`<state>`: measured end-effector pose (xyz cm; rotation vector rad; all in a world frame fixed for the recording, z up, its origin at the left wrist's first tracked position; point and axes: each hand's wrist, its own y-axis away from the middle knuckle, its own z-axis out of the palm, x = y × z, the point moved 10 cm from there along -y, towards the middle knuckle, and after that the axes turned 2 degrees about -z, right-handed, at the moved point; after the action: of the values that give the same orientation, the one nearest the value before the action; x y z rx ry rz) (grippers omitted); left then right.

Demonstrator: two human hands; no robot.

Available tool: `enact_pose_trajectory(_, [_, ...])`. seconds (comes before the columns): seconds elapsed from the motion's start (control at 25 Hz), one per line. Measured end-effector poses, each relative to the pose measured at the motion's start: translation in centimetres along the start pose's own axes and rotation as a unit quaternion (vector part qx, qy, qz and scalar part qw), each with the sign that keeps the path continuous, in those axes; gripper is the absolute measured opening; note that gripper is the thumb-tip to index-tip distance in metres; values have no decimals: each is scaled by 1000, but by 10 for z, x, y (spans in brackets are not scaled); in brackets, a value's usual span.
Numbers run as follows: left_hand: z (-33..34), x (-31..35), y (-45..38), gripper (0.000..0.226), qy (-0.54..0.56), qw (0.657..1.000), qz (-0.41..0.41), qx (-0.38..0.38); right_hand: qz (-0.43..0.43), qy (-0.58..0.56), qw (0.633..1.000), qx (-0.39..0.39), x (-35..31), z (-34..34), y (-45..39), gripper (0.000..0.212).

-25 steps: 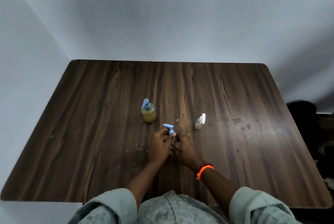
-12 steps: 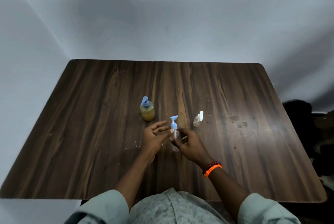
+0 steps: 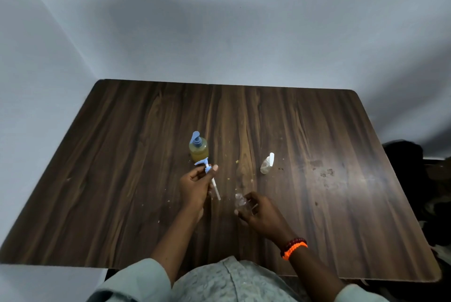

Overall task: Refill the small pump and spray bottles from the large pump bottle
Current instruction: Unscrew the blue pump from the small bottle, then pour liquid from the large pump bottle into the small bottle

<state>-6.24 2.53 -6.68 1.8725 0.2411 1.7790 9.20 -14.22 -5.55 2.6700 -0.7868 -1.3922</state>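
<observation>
Head view looked down on a dark wooden table [image 3: 122, 179], and the job stood at an early stage. Farthest left of the things in play, the left hand [image 3: 195, 186] was curled round the blue pump head [image 3: 204, 164], pinching it near the collar between thumb and fingers, so that its white dip tube [image 3: 216, 188] slanted down and toward the right hand, clear of any bottle. Just beyond that hand's fingertips stood the large pump bottle [image 3: 198, 149], upright, its pump on and amber liquid filling most of it; it appeared untouched.

Right of the left hand, and nearer the person, the right hand [image 3: 258, 212] gripped the small pump bottle [image 3: 240, 201], a clear one with its neck open and tilted toward the left hand. It looked empty or nearly so, though its clear wall made that hard to judge. The two hands were apart, with bare wood between tube and neck.

Beyond the right hand and a little to its right, the small spray bottle [image 3: 267, 164] stood alone with its white top in place, held by neither hand.

By my reading, one step was done: the small pump bottle was opened. Left to do were filling it from the large bottle, refitting the pump head, then opening, filling and closing the spray bottle.
</observation>
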Motion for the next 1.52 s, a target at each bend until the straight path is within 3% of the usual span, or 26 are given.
enact_pose_trajectory(0.24, [1, -47, 7, 25, -248, 969, 6, -11, 15, 6, 1000, 3, 11, 2, 3, 34])
enact_pose_trajectory(0.4, [8, -59, 7, 43, -279, 960, 25, 12, 19, 12, 1000, 11, 16, -1, 4, 42])
enact_pose_trajectory(0.56, [11, -67, 3, 41, -299, 953, 38, 23, 25, 7, 1000, 10, 21, -3, 6, 46])
enact_pose_trajectory(0.8, [-11, -50, 12, 33, -202, 973, 69, 83, 26, -54, 998, 12, 12, -1, 0, 40])
enact_pose_trajectory(0.88, [-6, -42, 19, 35, -149, 986, 72, 17, 18, -91, 996, 12, -1, 5, -7, 43])
enact_pose_trajectory(1.0, [9, -35, 40, 52, -115, 986, 38, -112, -13, -139, 990, -8, -31, 20, -21, 30])
enact_pose_trajectory(1.08, [5, -31, 45, 53, -97, 985, 25, -143, -39, -161, 986, -29, -50, 31, -28, 22])
enact_pose_trajectory(1.32, [-37, -22, 38, 25, -49, 994, -15, -94, -75, -141, 980, -116, -85, 63, -37, 22])
enact_pose_trajectory(1.4, [-52, -23, 33, 19, -26, 997, -23, -65, -47, -153, 978, -136, -86, 71, -47, 25])
enact_pose_trajectory(1.52, [-69, -29, 23, 17, -8, 998, -34, -45, 31, -160, 985, -48, -70, 57, -71, 25])
